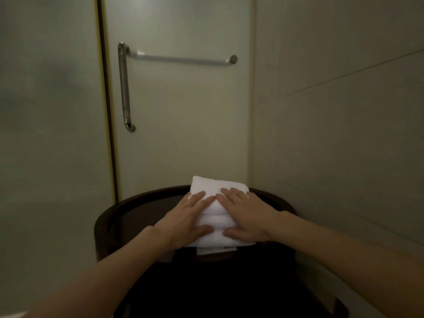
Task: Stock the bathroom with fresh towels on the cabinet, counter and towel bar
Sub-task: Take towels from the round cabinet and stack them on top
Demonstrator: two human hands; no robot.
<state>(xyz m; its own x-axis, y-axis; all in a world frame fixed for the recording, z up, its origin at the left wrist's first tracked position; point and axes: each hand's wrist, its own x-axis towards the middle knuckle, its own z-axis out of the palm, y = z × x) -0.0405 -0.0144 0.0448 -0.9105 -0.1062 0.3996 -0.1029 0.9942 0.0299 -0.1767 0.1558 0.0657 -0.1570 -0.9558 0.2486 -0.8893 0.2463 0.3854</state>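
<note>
A stack of folded white towels (213,187) lies on the top of a dark round-fronted cabinet (137,207) in the corner. My left hand (185,216) rests flat on the left side of the stack, fingers spread on top and thumb at the front edge. My right hand (247,214) lies flat on the right side in the same way, its fingertips nearly meeting those of the left hand. On the frosted glass door behind, an empty horizontal towel bar (181,58) runs at head height.
A vertical chrome door handle (125,88) sits at the left end of the bar. A frosted glass panel (46,111) fills the left, a tiled wall (332,111) the right. A small card (215,250) lies under the towels' front edge.
</note>
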